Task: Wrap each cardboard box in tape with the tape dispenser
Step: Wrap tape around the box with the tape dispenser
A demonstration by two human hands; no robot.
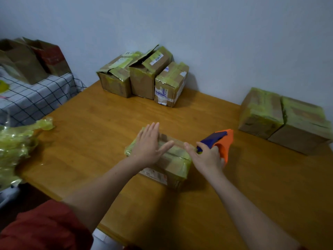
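Observation:
A small cardboard box (171,165) with yellowish tape across its top lies in the middle of the wooden table (252,195). My left hand (149,143) presses flat on the box's top, fingers straight. Just right of the box, my right hand (207,157) grips the handle of an orange and blue tape dispenser (221,141), with the index finger stretched along the box's right top edge. The dispenser's front is at the box's right end.
Three taped boxes (144,76) stand at the table's back against the wall, one with a raised flap. Two larger taped boxes (282,120) sit at the right edge. A heap of crumpled yellow tape (16,147) lies at the left. Brown paper bags (27,58) rest on a checked cloth.

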